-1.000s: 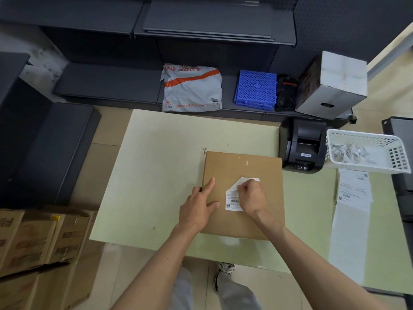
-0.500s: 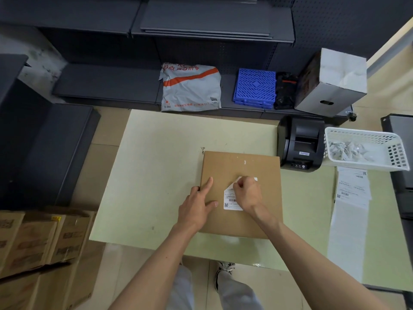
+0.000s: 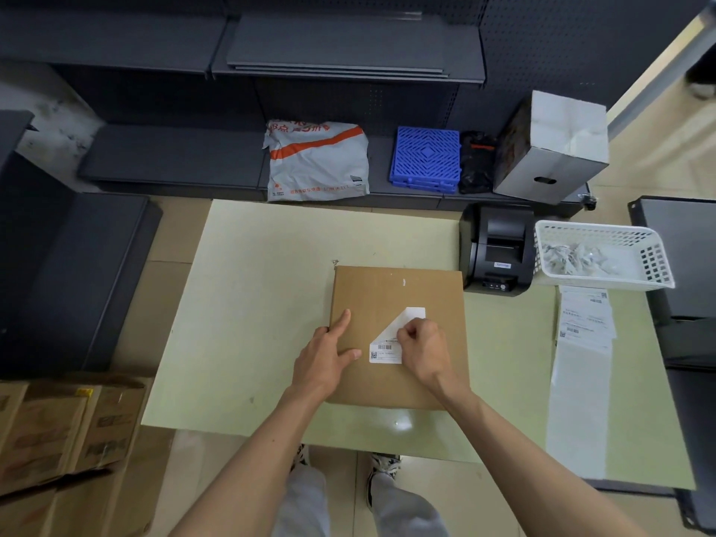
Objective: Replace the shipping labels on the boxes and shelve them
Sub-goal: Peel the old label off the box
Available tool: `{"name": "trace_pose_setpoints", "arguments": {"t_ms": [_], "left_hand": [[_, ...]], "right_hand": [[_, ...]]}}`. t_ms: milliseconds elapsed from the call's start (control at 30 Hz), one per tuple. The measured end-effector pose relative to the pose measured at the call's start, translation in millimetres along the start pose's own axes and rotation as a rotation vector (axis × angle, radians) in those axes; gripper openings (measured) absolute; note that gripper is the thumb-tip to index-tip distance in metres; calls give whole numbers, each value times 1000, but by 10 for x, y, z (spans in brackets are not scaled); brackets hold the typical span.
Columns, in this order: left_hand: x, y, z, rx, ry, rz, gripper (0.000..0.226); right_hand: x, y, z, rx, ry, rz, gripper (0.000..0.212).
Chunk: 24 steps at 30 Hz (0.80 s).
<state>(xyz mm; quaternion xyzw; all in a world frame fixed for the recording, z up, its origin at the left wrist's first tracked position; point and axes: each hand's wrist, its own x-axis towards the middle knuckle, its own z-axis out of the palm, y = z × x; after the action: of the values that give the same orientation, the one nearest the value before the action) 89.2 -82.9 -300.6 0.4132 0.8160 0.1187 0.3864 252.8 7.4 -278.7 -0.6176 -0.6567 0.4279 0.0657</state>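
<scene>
Half-peeled white label (image 3: pixel 388 343) on brown box (image 3: pixel 399 296)

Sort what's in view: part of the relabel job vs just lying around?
Job: cardboard box, old label pinched by right hand, left hand steadying box, label printer, printed labels.
Lying about: mailer bag, blue crate, white basket.

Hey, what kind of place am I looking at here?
Probably a parcel packing or stockroom area: a label printer on the table, a cardboard box with a shipping label, and dark shelving behind.
</scene>
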Motion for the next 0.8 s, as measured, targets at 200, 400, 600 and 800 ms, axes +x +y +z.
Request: {"name": "trace_pose_setpoints", "arguments": {"t_ms": [200, 400, 600, 800], "left_hand": [[0, 0, -20, -11, -8, -8, 76], [23, 7, -26, 11, -15, -6, 76], [14, -5, -24, 10, -18, 0, 76], [23, -3, -25, 13, -18, -2, 76]], "right_hand": [[-98, 37, -46, 34, 24, -10, 27], [-212, 76, -197, 61, 12, -19, 28], [-291, 208, -237, 64, -9, -24, 32], [-353, 247, -285, 82, -12, 0, 23]]}}
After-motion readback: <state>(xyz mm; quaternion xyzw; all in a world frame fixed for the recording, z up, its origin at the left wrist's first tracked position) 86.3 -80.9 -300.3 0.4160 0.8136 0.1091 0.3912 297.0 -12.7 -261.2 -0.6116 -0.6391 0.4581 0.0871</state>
